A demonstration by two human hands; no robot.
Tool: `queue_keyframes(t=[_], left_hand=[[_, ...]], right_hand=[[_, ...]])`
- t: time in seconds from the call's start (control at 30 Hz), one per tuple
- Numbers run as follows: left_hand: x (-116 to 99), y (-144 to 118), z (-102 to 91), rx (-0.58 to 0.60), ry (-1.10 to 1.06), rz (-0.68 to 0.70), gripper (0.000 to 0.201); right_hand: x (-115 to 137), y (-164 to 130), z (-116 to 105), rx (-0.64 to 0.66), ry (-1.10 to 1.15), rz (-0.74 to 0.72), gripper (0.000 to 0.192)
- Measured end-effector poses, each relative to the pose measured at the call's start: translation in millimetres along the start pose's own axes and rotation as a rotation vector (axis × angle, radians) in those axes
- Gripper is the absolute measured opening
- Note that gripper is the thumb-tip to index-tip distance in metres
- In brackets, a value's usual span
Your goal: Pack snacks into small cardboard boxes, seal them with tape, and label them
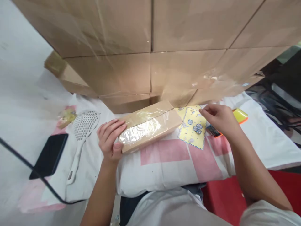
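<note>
A long brown cardboard box (148,125) with shiny clear tape along it lies at a slant on the cloth-covered table. My left hand (111,138) is closed around its left end, thumb on the near side. To the right of the box, a yellow card (191,128) with a wavy blue border and ice-cube drawings tilts over the cloth. The fingertips of my right hand (217,117) are pinched at its upper right corner. Under my right wrist lies a black-and-orange object (213,131), partly covered. A yellow-and-orange item (240,116) shows beyond the wrist.
Stacked cardboard boxes (183,67) wrapped in clear film form a wall behind. At left lie a white slotted skimmer (86,125), a black phone (49,155) and a crumpled yellow packet (67,117). A dark cable (30,166) crosses the lower left. Something red (225,197) stands below the table's right edge.
</note>
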State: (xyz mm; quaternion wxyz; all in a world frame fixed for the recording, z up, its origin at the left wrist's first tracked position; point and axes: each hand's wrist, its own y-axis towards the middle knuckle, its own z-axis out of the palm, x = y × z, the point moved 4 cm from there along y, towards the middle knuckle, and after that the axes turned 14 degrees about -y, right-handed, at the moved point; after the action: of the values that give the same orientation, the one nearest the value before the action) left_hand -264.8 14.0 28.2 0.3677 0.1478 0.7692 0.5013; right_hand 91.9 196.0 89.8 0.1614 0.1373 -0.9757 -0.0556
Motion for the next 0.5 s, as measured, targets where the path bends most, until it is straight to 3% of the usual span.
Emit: queue_keyframes(t=[0.07, 0.17, 0.3, 0.4, 0.47, 0.5], left_hand=[[0.4, -1.0, 0.2, -0.046, 0.015, 0.036, 0.051], [2.3, -2.3, -0.3, -0.171, 0.055, 0.082, 0.055], [11.5, -1.5, -0.9, -0.278, 0.143, 0.010, 0.057], [14.7, 5.6, -3.6, -0.342, 0.168, -0.011, 0.053], [8.0, 14.1, -8.9, -0.443, 0.176, 0.041, 0.049], [4.0, 20.5, -8.9, -0.406, 0.152, 0.016, 0.049]], right_hand=[[-36.9, -12.7, 17.1, 0.122, -0.021, 0.085, 0.025], [-59.1, -25.0, 38.7, 0.241, -0.088, 0.020, 0.026], [-50.7, -21.1, 56.4, 0.290, -0.344, -0.095, 0.040], [-37.9, -11.0, 71.9, 0.390, -0.425, -0.149, 0.033], [-34.0, -4.7, 78.8, 0.367, -0.433, -0.160, 0.024], [-33.8, -2.4, 80.8, 0.333, -0.405, -0.163, 0.022]])
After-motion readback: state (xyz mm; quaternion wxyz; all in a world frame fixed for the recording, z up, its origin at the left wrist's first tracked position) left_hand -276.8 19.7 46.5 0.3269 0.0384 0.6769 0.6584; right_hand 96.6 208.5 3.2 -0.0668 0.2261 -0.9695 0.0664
